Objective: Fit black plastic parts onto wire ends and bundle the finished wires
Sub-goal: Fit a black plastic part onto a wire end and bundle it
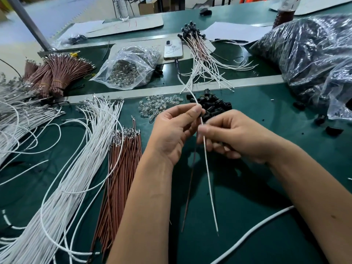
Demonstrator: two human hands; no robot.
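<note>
My left hand and my right hand meet above the green table, just in front of a heap of black plastic parts. Between them a white wire and a brown wire hang down toward me. My left fingers pinch the wires' upper ends, where a small black part shows at the fingertips. My right thumb and fingers pinch the white wire a little lower. A pile of finished wires with black parts lies at the back.
Loose white wires and brown wires lie to the left. Small glass bulbs sit beside the black heap. Farther back are a bag of bulbs, a phone, tied brown bundles; a large bag of black parts is right.
</note>
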